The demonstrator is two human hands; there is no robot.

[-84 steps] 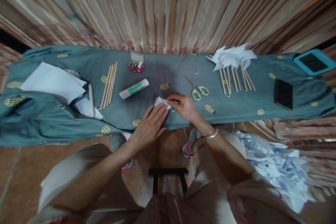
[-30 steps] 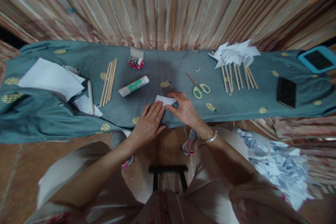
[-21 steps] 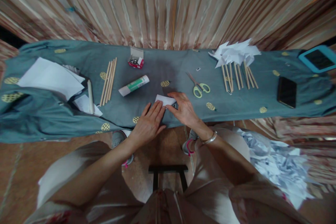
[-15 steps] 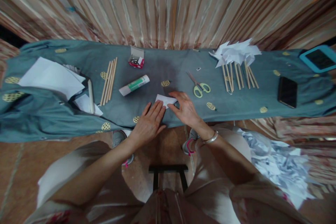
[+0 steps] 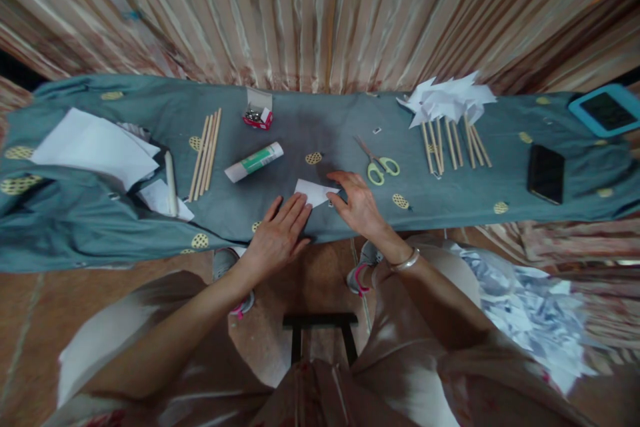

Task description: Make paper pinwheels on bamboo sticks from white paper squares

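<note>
A small folded piece of white paper (image 5: 314,193) lies near the front edge of the table, tapering to a point on its right. My left hand (image 5: 281,233) lies flat, fingers stretched out, with the fingertips on the paper's left end. At the other end is my right hand (image 5: 361,207), thumb and forefinger apart around the pointed tip; the thumb touches the paper there. Behind the paper lies a glue stick (image 5: 255,161) with a green label. Scissors (image 5: 376,163) with light green handles rest to the right, tips pointing away.
On the left are white paper sheets (image 5: 95,147), a white pen-like stick (image 5: 171,183) and several wooden sticks (image 5: 206,155). A small red box (image 5: 258,117) holds metal bits. Paper pinwheels (image 5: 450,100) on sticks, a phone (image 5: 546,173) and a blue-framed tablet (image 5: 606,111) lie right.
My right hand has slid a little to the right along the paper, and my left hand has shifted slightly left. More of the paper shows between them.
</note>
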